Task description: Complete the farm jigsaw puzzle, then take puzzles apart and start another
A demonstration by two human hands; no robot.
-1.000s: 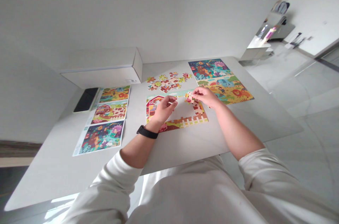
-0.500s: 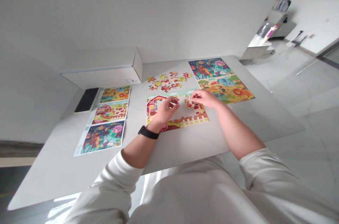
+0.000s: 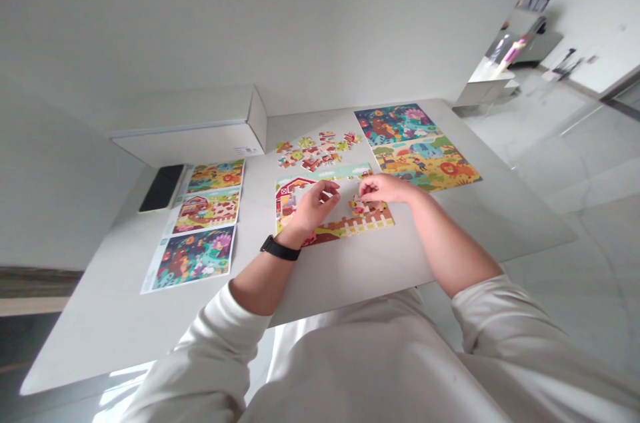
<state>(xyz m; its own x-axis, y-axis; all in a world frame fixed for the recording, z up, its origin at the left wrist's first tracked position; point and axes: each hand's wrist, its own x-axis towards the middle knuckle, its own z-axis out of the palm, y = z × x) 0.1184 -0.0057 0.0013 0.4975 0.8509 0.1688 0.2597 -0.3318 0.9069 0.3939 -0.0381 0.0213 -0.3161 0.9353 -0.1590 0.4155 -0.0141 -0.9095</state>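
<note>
A jigsaw puzzle (image 3: 333,226) lies part-built on the table, its barn corner, fence strip and top strip forming a border around a bare centre. My right hand (image 3: 385,188) is shut on a small red-and-cream puzzle piece (image 3: 357,205), holding it down against the inner edge of the fence strip. My left hand (image 3: 315,206) lies curled over the barn corner, and its fingers hide whatever they might hold. Beyond both hands sits a pile of several loose puzzle pieces (image 3: 313,153).
The white table (image 3: 380,263) also bears printed picture sheets (image 3: 200,223) at left, a large animal puzzle (image 3: 415,146) at right, a black phone (image 3: 161,188) and a white box (image 3: 193,133). The table's right edge drops to a tiled floor.
My right hand has moved toward me and down, carrying the piece to the fence strip. My left hand has shifted slightly right over the barn corner.
</note>
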